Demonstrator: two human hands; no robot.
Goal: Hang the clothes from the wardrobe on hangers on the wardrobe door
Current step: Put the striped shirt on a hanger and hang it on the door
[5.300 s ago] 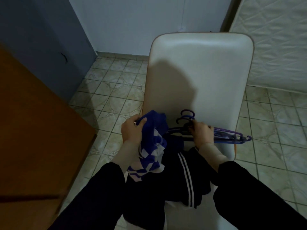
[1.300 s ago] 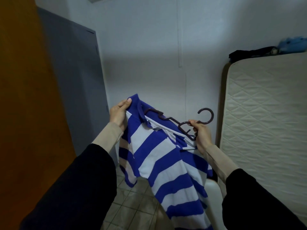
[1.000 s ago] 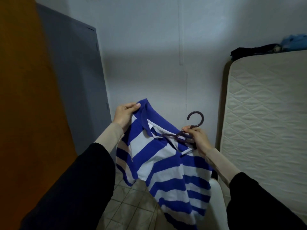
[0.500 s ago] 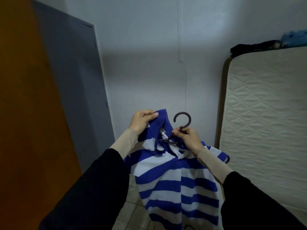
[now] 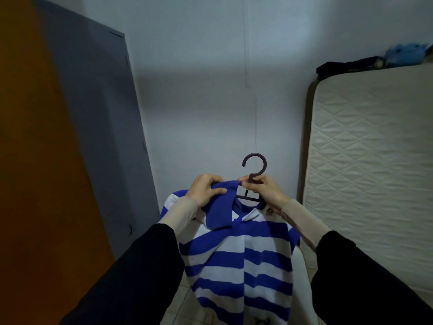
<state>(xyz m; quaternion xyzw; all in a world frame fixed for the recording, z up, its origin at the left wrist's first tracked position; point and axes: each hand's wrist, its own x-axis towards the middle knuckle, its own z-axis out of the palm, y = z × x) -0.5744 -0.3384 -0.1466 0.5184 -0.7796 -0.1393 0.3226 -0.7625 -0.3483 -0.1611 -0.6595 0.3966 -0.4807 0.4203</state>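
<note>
Your left hand (image 5: 205, 190) grips the blue collar (image 5: 221, 207) of the striped shirt (image 5: 239, 261), fingers curled over the cloth and thumb pressed on its front. Your right hand (image 5: 264, 191) is closed round the neck of the dark hanger (image 5: 253, 174), just below its hook, which stands upright above your knuckles. The two hands sit close together, almost touching, with the collar edge between them. The shirt hangs from the hanger, its blue and white bands falling straight down between your black sleeves (image 5: 145, 273); the hanger's crossbar shows in the open neck just beside your right hand. To the left of the shirt stands a grey door (image 5: 98, 127), and further left an orange-brown panel (image 5: 35, 172) fills the edge. Behind the shirt is a pale wall (image 5: 222, 90). To the right of the shirt a quilted mattress (image 5: 370, 165) leans upright, with dark and blue cloth (image 5: 375, 61) lying on its top edge.
</note>
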